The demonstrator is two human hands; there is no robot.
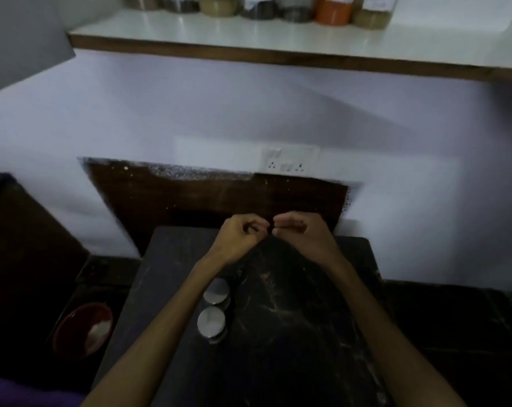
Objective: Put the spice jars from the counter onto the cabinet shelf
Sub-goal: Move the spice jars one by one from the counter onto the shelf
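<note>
Two spice jars with round silver lids stand on the dark counter (293, 333), one (216, 291) just behind the other (211, 322), close under my left forearm. Both hands hover over the counter's far end, fingertips nearly meeting. My left hand (239, 234) has its fingers curled and holds nothing. My right hand (300, 232) is also curled and empty. Up on the white cabinet shelf (248, 33) stands a row of several jars, among them an orange one (334, 11) and a tan one (219, 7).
A white switch plate (290, 160) sits on the pale wall above a dark brown panel (204, 198). A red bowl (82, 330) with white contents lies low at the left. A grey cabinet door (22, 39) edge hangs at the top left.
</note>
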